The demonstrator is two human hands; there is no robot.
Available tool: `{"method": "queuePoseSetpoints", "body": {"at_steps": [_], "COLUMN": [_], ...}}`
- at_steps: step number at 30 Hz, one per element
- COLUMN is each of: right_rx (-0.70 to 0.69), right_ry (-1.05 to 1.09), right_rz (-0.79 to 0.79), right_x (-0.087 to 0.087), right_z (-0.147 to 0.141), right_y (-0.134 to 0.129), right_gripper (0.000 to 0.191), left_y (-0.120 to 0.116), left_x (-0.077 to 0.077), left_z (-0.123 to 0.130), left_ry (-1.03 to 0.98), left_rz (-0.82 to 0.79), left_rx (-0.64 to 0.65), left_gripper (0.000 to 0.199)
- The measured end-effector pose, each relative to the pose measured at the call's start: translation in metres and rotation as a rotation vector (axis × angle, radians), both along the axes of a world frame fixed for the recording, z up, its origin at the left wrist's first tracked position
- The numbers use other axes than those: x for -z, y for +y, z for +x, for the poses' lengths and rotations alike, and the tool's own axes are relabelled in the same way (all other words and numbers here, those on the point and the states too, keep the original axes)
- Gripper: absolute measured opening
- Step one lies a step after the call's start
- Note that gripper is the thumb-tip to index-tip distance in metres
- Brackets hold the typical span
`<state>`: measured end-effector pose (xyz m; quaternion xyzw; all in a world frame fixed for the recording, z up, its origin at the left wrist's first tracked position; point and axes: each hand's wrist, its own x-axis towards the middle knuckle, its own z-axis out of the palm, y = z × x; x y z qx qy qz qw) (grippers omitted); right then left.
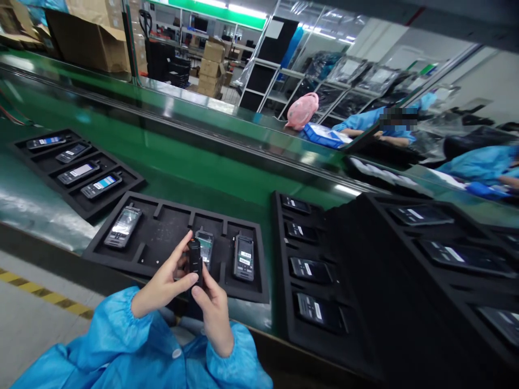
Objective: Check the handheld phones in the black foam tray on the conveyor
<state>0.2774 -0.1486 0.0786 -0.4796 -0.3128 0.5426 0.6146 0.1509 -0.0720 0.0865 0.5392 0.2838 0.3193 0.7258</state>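
The left hand and the right hand together gripped a small black handset, held upright just above the near edge of a black foam tray; the left thumb and fingers pinched its left side while the right thumb pressed against its lower front. Both hands were closed on it, neither one free. The handset looked rigid and light, a hard plastic shell that two fingers could carry, though its smooth sides seemed likely to slip if pinched loosely; holding it by the long edges, clear of any screen or label, appeared the safest grip. Directly behind it, a handset with a greenish open back lay in one tray pocket, a labelled handset lay in the pocket to its right, and a third handset lay at the tray's left end. Further left on the green conveyor belt sat another tray of four lit handsets, and to the right stood stacked trays holding more units. Other workers in blue coats sat across the line.
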Motion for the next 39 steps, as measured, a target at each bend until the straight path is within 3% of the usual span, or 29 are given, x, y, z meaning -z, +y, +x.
{"method": "queuePoseSetpoints", "body": {"at_steps": [3, 5, 9, 11, 14, 18, 22, 25, 29, 31, 36, 39], "right_rx": [-0.021, -0.037, 0.184, 0.289, 0.330, 0.365, 0.349, 0.321, 0.286, 0.284, 0.260, 0.201], "right_ry": [-0.074, -0.161, -0.482, -0.659, -0.858, -0.975, -0.949, -0.920, -0.887, -0.835, -0.711, -0.781], "right_rz": [0.004, 0.005, -0.004, -0.030, -0.023, 0.103, 0.161, 0.165, 0.173, 0.171, 0.179, 0.236], "right_x": [0.006, 0.011, 0.021, 0.026, 0.035, 0.047, 0.048, 0.042, 0.032, 0.026, 0.010, 0.000], "right_z": [0.002, 0.009, 0.041, 0.058, 0.071, 0.070, 0.069, 0.070, 0.058, 0.047, 0.022, 0.016], "right_y": [0.004, 0.008, 0.014, 0.014, 0.013, 0.012, 0.011, 0.008, 0.002, -0.001, -0.006, -0.007], "right_gripper": [0.062, 0.061, 0.054, 0.050, 0.041, 0.032, 0.025, 0.020, 0.009, 0.013, 0.014, 0.013], "left_y": [0.003, 0.015, 0.054, 0.069, 0.073, 0.050, 0.026, 0.024, 0.032, 0.032, 0.020, 0.015], "left_x": [0.000, -0.001, -0.003, -0.002, 0.003, 0.011, 0.017, 0.024, 0.029, 0.028, 0.018, 0.011], "left_z": [0.001, -0.002, -0.006, -0.002, 0.014, 0.047, 0.080, 0.090, 0.076, 0.066, 0.046, 0.037], "left_ry": [0.050, 0.180, 0.852, 1.214, 1.436, 1.298, 1.077, 1.020, 0.833, 0.732, 0.364, 0.305], "left_rz": [0.036, 0.139, 0.462, 0.576, 0.733, 0.951, 0.859, 0.774, 0.710, 0.682, 0.493, 0.437], "left_rx": [-0.037, -0.140, -0.421, -0.398, -0.329, -0.455, -0.234, -0.192, -0.225, -0.245, -0.375, -0.421], "left_gripper": [0.088, 0.087, 0.082, 0.078, 0.072, 0.071, 0.068, 0.065, 0.063, 0.061, 0.052, 0.048]}}
